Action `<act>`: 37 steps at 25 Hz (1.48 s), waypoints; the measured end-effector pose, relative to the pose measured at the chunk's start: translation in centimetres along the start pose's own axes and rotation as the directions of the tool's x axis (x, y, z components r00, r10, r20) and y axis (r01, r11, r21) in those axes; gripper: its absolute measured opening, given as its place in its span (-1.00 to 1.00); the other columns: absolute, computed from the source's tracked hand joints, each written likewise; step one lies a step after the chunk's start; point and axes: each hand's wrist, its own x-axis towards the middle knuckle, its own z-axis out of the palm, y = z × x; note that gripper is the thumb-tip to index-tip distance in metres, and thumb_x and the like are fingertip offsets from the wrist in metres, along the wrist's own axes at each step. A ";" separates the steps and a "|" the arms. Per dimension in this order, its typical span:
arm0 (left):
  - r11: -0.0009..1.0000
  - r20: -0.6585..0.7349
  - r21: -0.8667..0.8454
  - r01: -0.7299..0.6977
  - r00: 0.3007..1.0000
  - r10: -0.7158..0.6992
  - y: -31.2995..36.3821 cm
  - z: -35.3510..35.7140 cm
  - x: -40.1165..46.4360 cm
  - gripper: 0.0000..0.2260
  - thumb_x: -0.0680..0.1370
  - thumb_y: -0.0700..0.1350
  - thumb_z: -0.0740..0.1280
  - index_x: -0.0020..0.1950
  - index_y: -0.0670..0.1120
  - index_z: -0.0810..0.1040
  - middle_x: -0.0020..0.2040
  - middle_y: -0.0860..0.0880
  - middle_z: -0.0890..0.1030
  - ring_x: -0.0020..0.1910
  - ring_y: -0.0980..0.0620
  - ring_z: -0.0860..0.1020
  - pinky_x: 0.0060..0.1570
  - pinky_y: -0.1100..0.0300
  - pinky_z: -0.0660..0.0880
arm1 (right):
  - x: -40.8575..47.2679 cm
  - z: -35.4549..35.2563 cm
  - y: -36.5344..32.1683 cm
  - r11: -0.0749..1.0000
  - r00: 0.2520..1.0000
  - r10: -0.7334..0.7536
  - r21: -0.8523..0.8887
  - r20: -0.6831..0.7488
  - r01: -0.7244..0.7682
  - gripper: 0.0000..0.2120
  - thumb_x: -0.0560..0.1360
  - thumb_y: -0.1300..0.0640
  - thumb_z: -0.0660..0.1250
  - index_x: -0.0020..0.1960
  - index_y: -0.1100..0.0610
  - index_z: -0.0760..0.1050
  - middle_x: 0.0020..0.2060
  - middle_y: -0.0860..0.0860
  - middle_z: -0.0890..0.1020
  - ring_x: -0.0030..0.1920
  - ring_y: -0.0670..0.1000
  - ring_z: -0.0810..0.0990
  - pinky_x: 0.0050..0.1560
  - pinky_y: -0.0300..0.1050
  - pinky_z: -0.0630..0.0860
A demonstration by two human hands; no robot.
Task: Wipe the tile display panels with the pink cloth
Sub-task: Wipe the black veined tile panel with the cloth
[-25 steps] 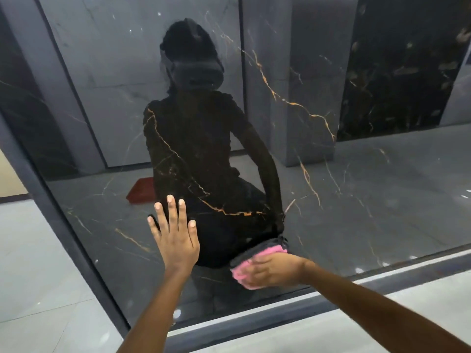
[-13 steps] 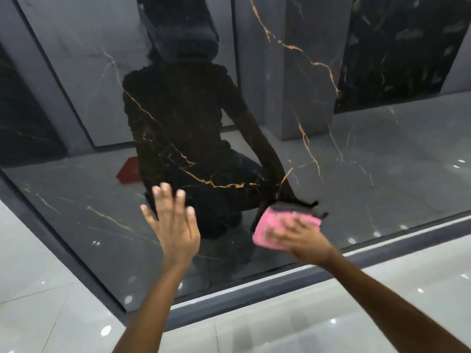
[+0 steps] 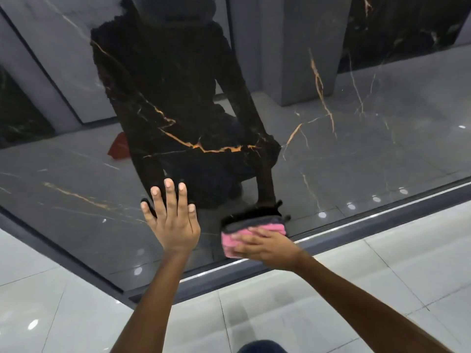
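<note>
Since half a second ago, the right hand [image 3: 265, 247] has slid the folded pink cloth [image 3: 238, 238] down the glossy black marble tile panel with orange veins [image 3: 356, 154], closer to the grey metal strip along the panel's lower edge [image 3: 382, 222]. Its fingers lie spread across the cloth, pressing it flat against the panel. The cloth is a thick ribbed pad, bright pink, mirrored dark in the polish just above. Left of the cloth, the left hand [image 3: 173, 222] rests on the panel, fingers straight and apart.
</note>
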 end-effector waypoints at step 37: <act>0.997 0.014 0.067 -0.041 0.999 0.040 6.8 2.3 2.0 -0.46 0.65 -0.03 -0.01 0.61 0.00 -0.13 0.60 0.02 -0.20 0.57 -0.05 -0.23 0.50 -0.09 -0.26 | 4.0 -6.4 1.6 -0.280 -0.086 0.960 0.900 0.267 -0.334 -0.23 0.56 0.22 0.23 0.57 -0.01 -0.20 0.53 -0.17 -0.20 0.57 0.06 -0.13 0.55 -0.04 -0.15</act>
